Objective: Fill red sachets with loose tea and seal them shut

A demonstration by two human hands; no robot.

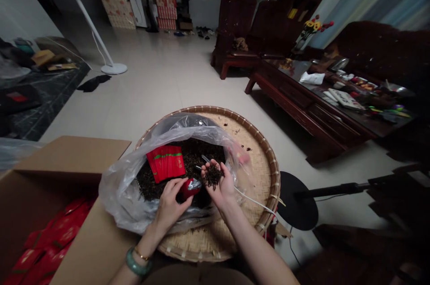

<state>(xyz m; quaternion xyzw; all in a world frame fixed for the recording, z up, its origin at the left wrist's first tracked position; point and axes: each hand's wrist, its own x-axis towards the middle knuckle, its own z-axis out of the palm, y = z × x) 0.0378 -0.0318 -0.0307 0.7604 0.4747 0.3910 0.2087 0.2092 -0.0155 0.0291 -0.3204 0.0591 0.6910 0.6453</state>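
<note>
The person's left hand had its fingers bent closely together and pinched a small red packet with a silver top, which was held near the middle of the round bamboo tray. The right hand was half open and cupped upward, and it carried a small heap of loose dark tea leaves on the fingers and palm. Just at 11 o'clock from this hand, a thin metal utensil lay close to the leaves, but I could not tell exactly what kind it was. More of the same leaves filled a clear plastic bag, which stood open on the tray, and a fanned stack of red packets rested on top of them. A white cable crossed the right wrist toward 4 o'clock. The left wrist wore a green bangle and a thin gold bracelet. At 8 o'clock from the hands stood an open cardboard box with red packaging inside it, and at 2 o'clock stood a dark wooden coffee table.
</note>
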